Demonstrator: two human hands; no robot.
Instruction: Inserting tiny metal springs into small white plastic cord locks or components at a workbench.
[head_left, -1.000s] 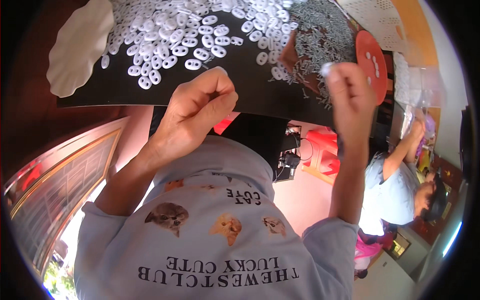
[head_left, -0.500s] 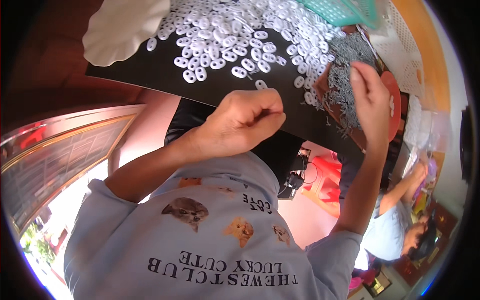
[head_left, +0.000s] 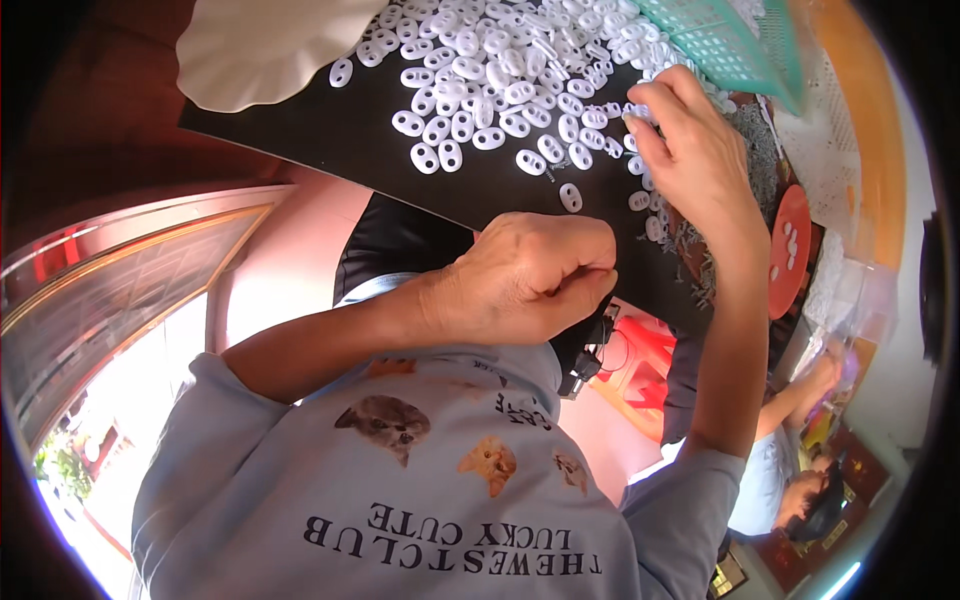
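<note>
My left hand (head_left: 545, 278) is closed in a fist just off the table's near edge; whatever it holds, if anything, is hidden inside the fingers. My right hand (head_left: 692, 155) reaches over the right side of a heap of white oval pieces (head_left: 485, 75), each with two holes. Its thumb and forefinger close around one white oval piece (head_left: 638, 112) at the heap's edge. A single white piece lies apart, beyond my left fist. Beside my right wrist, partly hidden by it, spreads a pile of small grey screw-like metal pieces (head_left: 757, 150).
The heap sits on a dark table (head_left: 330, 135). A pale scalloped dish (head_left: 265, 50) stands at the far left, a green plastic basket (head_left: 735, 50) at the far right. A red plate (head_left: 790, 250) holds several white bits. Another person (head_left: 785, 480) sits to the right.
My right hand has moved left from the grey metal pile to the white pieces. My left fist has shifted slightly in the picture, still closed. The whole view has shifted a little.
</note>
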